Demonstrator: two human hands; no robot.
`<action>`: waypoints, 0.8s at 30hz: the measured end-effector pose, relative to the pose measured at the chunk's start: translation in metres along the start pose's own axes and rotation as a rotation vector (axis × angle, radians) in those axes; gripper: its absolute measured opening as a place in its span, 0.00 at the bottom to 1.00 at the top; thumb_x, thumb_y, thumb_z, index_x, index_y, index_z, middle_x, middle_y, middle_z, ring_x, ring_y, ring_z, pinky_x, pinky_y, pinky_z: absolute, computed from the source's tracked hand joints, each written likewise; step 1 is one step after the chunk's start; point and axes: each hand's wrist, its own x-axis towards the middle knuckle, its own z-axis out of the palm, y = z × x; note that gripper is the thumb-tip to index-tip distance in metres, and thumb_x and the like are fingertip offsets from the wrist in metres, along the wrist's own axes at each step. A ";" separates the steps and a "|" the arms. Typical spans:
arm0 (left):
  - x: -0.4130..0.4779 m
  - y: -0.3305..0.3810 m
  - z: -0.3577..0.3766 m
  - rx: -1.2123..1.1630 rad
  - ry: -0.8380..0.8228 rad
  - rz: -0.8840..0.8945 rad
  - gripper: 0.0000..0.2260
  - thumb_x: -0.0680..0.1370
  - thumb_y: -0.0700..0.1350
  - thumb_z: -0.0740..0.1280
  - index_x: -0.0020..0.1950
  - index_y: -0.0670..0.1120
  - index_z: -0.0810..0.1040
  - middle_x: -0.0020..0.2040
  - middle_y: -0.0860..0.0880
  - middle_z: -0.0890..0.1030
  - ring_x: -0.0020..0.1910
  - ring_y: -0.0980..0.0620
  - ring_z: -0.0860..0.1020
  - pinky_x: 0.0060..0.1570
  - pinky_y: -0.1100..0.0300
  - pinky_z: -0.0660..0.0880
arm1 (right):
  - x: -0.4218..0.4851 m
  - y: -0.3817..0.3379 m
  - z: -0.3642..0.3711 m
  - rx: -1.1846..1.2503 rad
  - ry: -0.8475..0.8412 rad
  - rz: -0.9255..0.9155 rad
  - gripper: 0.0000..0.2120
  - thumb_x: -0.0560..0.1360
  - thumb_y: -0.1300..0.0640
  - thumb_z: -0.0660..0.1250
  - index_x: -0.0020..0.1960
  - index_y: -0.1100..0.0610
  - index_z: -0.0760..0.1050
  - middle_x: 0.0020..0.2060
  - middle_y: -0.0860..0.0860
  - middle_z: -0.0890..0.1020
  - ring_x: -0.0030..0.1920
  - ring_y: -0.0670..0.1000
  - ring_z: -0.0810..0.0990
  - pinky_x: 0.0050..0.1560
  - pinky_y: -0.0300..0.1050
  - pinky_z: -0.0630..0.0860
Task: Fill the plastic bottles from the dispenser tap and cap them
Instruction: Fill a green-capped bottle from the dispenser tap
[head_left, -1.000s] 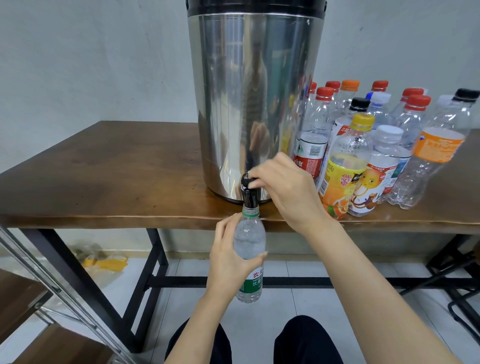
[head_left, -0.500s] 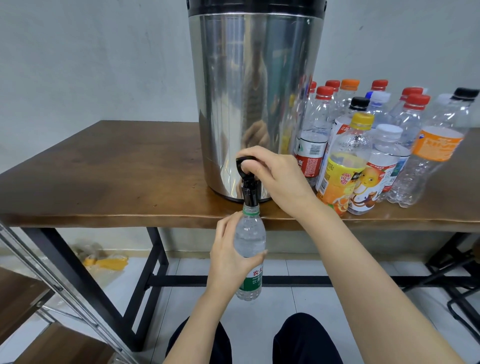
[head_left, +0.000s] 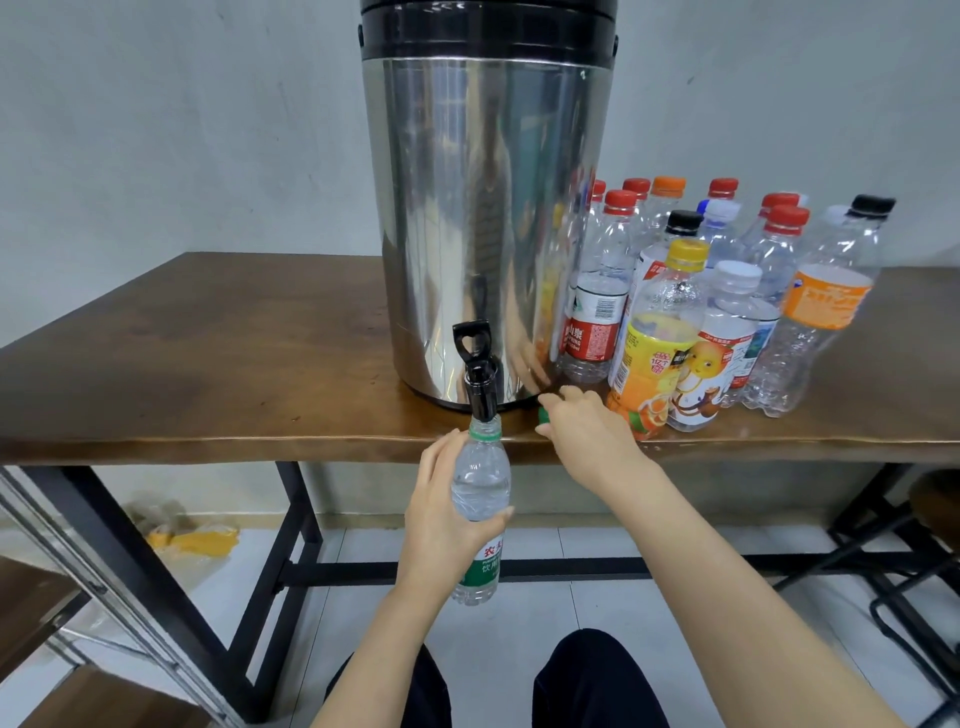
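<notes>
A tall steel dispenser (head_left: 483, 218) stands on the wooden table (head_left: 208, 364), its black tap (head_left: 477, 374) over the front edge with the lever upright. My left hand (head_left: 441, 525) grips a clear bottle with a green label (head_left: 480, 499), uncapped and nearly full of water, its mouth right under the spout. My right hand (head_left: 587, 431) rests on the table edge just right of the tap and pinches a small green cap (head_left: 544, 414).
Several capped plastic bottles (head_left: 727, 291) crowd the table right of the dispenser, the nearest an orange-labelled one (head_left: 654, 358) beside my right hand. Black table legs (head_left: 291, 545), a metal frame at lower left and my knees lie below.
My right hand let go of the tap lever, which now stands upright, and dropped to the table edge where it took hold of the green cap. The bottle stays under the spout.
</notes>
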 end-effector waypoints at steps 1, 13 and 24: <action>-0.001 -0.001 0.000 0.001 -0.010 -0.007 0.40 0.65 0.43 0.81 0.72 0.56 0.67 0.69 0.60 0.67 0.66 0.66 0.68 0.57 0.80 0.65 | 0.001 0.000 0.003 -0.012 -0.007 0.001 0.19 0.84 0.54 0.57 0.73 0.59 0.65 0.66 0.58 0.71 0.65 0.59 0.69 0.51 0.51 0.74; -0.032 0.002 -0.011 -0.046 0.013 -0.049 0.39 0.64 0.42 0.81 0.66 0.67 0.65 0.70 0.61 0.67 0.65 0.72 0.67 0.60 0.73 0.68 | -0.017 0.003 0.002 0.402 0.194 -0.071 0.17 0.80 0.57 0.65 0.69 0.55 0.71 0.61 0.51 0.76 0.59 0.51 0.71 0.58 0.47 0.71; -0.031 0.020 -0.064 -0.078 0.115 -0.025 0.40 0.63 0.39 0.82 0.65 0.67 0.68 0.59 0.64 0.77 0.59 0.64 0.76 0.56 0.61 0.76 | -0.039 -0.061 -0.084 0.717 0.193 -0.553 0.15 0.77 0.63 0.68 0.62 0.54 0.78 0.50 0.40 0.77 0.48 0.38 0.73 0.48 0.27 0.65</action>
